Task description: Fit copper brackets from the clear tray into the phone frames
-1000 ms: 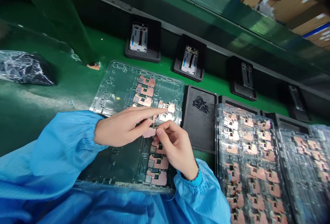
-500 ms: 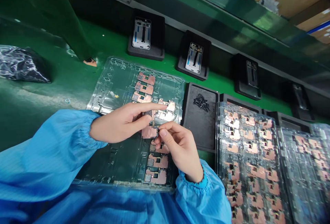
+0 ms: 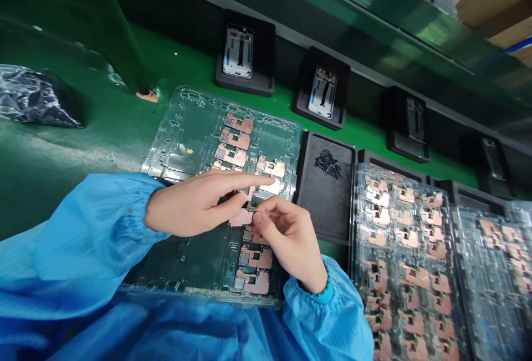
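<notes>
My left hand [image 3: 195, 204] reaches out flat by a pink board [image 3: 240, 217] over the clear tray [image 3: 183, 258]. My right hand [image 3: 286, 230] has thumb and finger close together at its edge. I can't tell if either hand grips.

The green counter [image 3: 108, 153] is smooth with a soft sheen, scuffed paler beyond the clear tray's left edge. That clear tray [image 3: 183, 118] is thin, glossy, see-through plastic, ridged along its edges. Its boards [image 3: 256, 282] have flat, coppery metal faces with a satiny finish, flashing bright toward its right edge. Just beside that edge, the black tray [image 3: 322, 208] is mostly matt; the black bits [image 3: 328, 163] near its far edge glint slightly. Along the counter's far side, phone frames [image 3: 233, 53] look like smooth, pale metal on dull black stands [image 3: 264, 45]. At left, the bag [image 3: 35, 97] is crinkled, shiny plastic. The sleeves [image 3: 93, 228] are thin, faintly lustrous blue cloth; the boxes [image 3: 486, 0], dull brown cardboard.
</notes>
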Tool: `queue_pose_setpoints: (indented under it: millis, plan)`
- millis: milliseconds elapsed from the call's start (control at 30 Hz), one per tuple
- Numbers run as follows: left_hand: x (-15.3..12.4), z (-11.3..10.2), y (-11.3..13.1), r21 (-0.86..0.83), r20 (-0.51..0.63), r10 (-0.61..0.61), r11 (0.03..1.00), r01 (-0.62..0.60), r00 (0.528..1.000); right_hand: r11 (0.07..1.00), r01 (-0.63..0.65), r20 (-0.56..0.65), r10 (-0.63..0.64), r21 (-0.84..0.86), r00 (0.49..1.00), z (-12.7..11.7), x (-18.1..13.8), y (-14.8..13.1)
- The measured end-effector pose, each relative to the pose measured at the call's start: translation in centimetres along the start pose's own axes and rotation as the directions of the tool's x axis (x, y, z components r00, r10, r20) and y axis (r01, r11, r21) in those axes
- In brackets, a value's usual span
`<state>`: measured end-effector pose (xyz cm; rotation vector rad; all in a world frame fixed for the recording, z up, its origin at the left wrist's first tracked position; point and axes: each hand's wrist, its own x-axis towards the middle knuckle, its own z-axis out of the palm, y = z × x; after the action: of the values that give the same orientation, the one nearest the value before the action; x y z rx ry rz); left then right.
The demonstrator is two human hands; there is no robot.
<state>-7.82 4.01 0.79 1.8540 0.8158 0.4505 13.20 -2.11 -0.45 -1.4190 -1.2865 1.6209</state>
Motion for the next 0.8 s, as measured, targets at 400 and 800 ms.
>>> queue_pose_setpoints:
  millis: [400, 800]
  plan:
    - [0.1, 0.0, 0.0, -0.307, 0.023, -0.126, 0.943, 0.127, 0.992, 0.991, 0.017, 0.034, -0.022, 0.134, 0.999, -0.5, 0.2, -0.1]
    - [4.5, 2.3, 2.9, -0.825, 0.028, -0.311, 0.529, 0.197, 0.950, 0.820, 0.493, -0.426, -0.350, 0.292, 0.834, -1.0, 1.6, 0.9]
